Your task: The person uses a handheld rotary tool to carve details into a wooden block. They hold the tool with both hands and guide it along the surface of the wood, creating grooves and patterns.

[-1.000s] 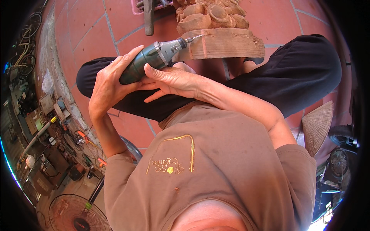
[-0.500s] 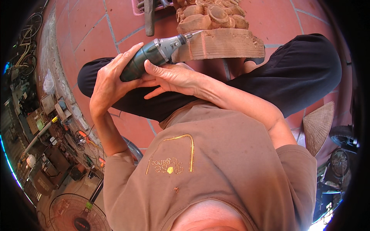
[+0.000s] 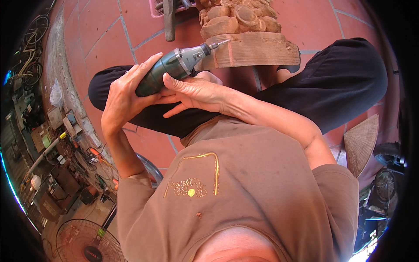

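Observation:
A green and grey rotary tool (image 3: 165, 74) lies tilted across my hands, its thin bit pointing up and to the right. My left hand (image 3: 124, 94) wraps round the tool's rear end. My right hand (image 3: 198, 91) holds it from below, thumb on its side, fingers partly hidden beneath it and little finger spread away. Just beyond, a carved wooden piece (image 3: 242, 18) has rounded shapes above a thick, flat base (image 3: 257, 51). The bit's tip overlaps the base's left part; I cannot tell whether it touches.
My crossed legs in dark trousers (image 3: 345, 83) flank the carving on red floor tiles (image 3: 301, 17). A wooden-handled tool (image 3: 169, 22) lies by a pink basket (image 3: 154, 9) at the far left. A fan (image 3: 89, 244) stands near left; a conical hat (image 3: 361, 144) lies at right.
The rotary tool's front end has dipped slightly, and its bit's tip now sits a little lower against the wooden base. Both hands keep nearly the same place.

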{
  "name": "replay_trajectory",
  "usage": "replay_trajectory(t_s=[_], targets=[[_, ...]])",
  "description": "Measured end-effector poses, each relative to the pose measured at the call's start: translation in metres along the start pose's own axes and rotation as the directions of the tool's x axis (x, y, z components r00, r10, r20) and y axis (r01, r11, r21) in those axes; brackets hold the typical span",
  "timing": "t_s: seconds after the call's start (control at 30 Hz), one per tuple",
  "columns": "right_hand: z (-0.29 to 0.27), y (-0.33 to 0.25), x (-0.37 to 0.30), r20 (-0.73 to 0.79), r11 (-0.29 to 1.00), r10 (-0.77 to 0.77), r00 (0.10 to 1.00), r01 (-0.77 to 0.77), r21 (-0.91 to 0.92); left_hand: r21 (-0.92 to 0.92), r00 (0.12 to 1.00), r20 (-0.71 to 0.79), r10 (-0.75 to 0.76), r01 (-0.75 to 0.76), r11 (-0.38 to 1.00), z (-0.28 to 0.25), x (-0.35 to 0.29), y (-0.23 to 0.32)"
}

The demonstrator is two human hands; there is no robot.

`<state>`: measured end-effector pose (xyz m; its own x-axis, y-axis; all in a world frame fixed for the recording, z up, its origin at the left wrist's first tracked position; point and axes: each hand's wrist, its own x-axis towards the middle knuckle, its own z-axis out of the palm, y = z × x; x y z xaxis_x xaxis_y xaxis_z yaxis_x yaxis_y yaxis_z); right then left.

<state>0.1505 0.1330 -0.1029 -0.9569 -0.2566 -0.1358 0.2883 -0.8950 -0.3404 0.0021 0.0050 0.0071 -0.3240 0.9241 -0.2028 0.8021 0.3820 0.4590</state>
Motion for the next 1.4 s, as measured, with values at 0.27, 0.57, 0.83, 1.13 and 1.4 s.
replay_trajectory(t_s=[0.27,0.57,0.83,1.13,1.4], targets=[[0.001,-0.003,-0.001,-0.026,1.000,0.003,1.000,-0.003,-0.011,-0.008,1.000,-0.009,0.020,-0.020,1.000,0.000,0.002,0.001],[-0.002,-0.008,0.002,-0.039,1.000,-0.012,0.999,0.011,-0.014,-0.013,0.999,-0.027,0.028,-0.029,1.000,0.003,0.008,-0.004],[-0.005,-0.007,0.006,-0.023,0.999,-0.010,1.000,0.009,-0.038,-0.025,0.999,-0.037,0.010,-0.011,1.000,0.003,0.008,-0.004],[-0.002,-0.006,0.002,-0.003,1.000,0.006,1.000,-0.006,-0.026,-0.014,1.000,-0.015,0.006,-0.006,1.000,0.001,0.005,-0.002],[-0.003,0.004,0.001,0.082,1.000,0.025,0.996,-0.025,-0.010,-0.014,0.999,0.029,-0.015,0.015,1.000,-0.002,-0.002,0.001]])
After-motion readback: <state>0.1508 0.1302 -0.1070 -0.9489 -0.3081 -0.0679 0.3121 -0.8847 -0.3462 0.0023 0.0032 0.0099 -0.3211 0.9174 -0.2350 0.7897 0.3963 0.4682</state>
